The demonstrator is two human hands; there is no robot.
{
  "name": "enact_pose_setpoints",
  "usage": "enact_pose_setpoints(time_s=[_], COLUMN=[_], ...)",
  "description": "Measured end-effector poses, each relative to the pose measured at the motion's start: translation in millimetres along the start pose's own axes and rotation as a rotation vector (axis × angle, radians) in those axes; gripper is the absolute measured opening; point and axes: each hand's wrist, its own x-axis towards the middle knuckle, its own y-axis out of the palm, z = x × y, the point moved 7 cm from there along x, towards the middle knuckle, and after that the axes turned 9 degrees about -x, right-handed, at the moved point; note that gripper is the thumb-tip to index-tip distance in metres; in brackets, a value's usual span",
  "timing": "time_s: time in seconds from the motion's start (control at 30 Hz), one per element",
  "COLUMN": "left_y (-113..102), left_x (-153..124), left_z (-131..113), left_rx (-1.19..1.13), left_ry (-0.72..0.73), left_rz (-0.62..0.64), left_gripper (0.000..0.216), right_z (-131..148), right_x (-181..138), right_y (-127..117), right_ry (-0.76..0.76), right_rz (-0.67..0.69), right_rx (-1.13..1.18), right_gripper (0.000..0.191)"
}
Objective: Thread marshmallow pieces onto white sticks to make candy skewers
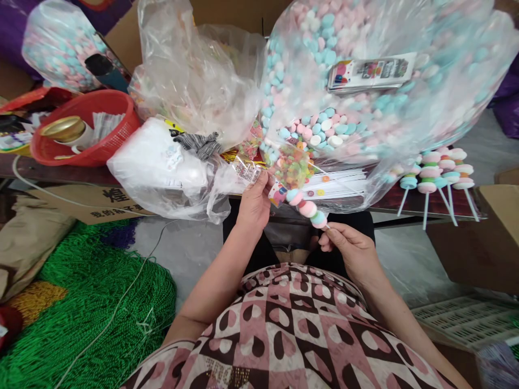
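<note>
My left hand (254, 204) is closed, pinching a small clear printed plastic wrapper (278, 193) between thumb and fingers. In my right hand (352, 244), thumb and fingertips grip the white stick of a marshmallow skewer (307, 208). Pink, white and blue marshmallows line the skewer, with coloured pieces between some of them. Its upper end meets the wrapper's edge; I cannot tell how far inside it is. Just beyond lie colourful gummy candies (295, 166) and a bundle of white sticks (344, 183), partly under clear plastic.
A large clear bag of marshmallows (441, 113) carries a stack of printed wrappers (371, 73). Several other skewers (430, 173) overhang the table's right edge. Left are a white plastic bag (162, 162) and a red basket (117, 121). Green cord (113, 292) covers the floor.
</note>
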Motion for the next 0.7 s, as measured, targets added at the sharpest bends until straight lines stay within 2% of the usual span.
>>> enact_pose_setpoints(time_s=[0.13,0.27,0.4,0.53,0.7], left_y=[3,16,19,19,20], left_x=[-8,-21,-30,-33,-32], left_z=[10,22,35,41,33], left_rx=[-0.042,-0.071,-0.080,-0.058,-0.072], left_ry=[-0.014,-0.010,-0.064,-0.108,-0.047], left_rz=[-0.049,-0.015,0.003,-0.011,-0.054], left_gripper=[0.011,0.006,0.007,0.013,0.007], right_z=[19,40,43,40,39], right_x=[5,16,22,21,19], right_y=[9,28,39,37,23], right_ry=[-0.006,-0.049,-0.051,-0.050,-0.076], right_rz=[-0.006,-0.003,-0.024,-0.040,-0.173], right_rx=[0.158,0.222,0.251,0.245,0.222], right_gripper=[0.020,0.017,0.016,0.016,0.015])
